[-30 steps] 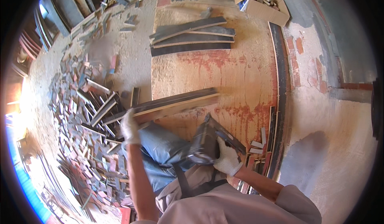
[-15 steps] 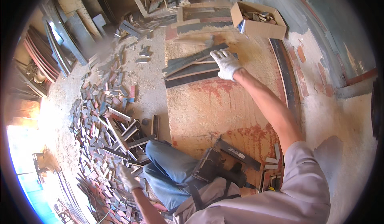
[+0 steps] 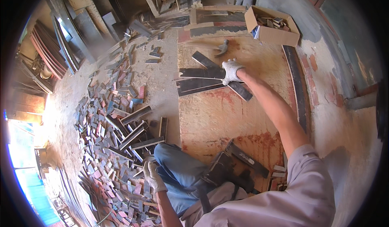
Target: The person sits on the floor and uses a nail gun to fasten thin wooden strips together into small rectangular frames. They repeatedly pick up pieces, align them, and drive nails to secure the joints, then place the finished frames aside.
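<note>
My right hand [image 3: 232,71], in a pale work glove, is closed on a dark wooden strip [image 3: 242,92] that crosses other dark strips [image 3: 198,84] on the plywood board [image 3: 214,121]. Its palm and fingers cover where the strips overlap. Beyond them lies a hammer [image 3: 221,48], its handle blurred. Beside my bent knee, my gloved left hand [image 3: 154,178] has its fingers stretched out with nothing visible in them. Close by it are longer dark strips [image 3: 133,133] on a heap of small wood offcuts [image 3: 109,178].
A dark nail gun [image 3: 227,166] lies near my lap. At the board's far right stands a cardboard box [image 3: 279,35] of wood pieces. A long dark strip [image 3: 298,85] runs along the board's right side, near the wall. Boards [image 3: 69,36] lean at far left.
The strips under my right hand have shifted, and one now lies crosswise, slanting toward the near right. My left hand has moved right, toward my knee. The whole view has shifted slightly.
</note>
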`<state>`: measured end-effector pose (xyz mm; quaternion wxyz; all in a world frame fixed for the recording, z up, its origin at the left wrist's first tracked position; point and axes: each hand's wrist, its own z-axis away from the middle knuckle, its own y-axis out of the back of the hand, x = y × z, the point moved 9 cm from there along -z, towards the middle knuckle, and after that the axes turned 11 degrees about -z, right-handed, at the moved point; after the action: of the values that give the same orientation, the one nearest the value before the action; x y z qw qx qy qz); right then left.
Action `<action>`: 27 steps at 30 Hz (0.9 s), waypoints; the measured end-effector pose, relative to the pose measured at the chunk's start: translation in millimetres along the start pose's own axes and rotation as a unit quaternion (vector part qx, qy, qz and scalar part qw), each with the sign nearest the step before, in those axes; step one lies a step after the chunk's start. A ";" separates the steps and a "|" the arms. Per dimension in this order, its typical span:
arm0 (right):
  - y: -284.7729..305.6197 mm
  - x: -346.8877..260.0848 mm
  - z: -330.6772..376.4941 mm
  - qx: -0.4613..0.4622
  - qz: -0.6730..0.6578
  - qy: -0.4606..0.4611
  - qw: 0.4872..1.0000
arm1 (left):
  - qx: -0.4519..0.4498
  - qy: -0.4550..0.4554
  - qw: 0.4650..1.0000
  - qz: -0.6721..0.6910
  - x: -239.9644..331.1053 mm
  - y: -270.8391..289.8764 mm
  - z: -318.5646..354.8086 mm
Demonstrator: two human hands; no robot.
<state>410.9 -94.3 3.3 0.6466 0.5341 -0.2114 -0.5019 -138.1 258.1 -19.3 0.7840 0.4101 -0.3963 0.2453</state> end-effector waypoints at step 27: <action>-68.6 21.1 302.0 0.340 -0.062 -0.071 0.936 | -0.100 -0.137 0.975 -0.144 55.3 -212.3 7.7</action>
<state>145.9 -252.1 38.4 0.3771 0.6969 -0.3811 -0.4763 40.6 139.6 -66.4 0.7867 0.4119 -0.4588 0.0303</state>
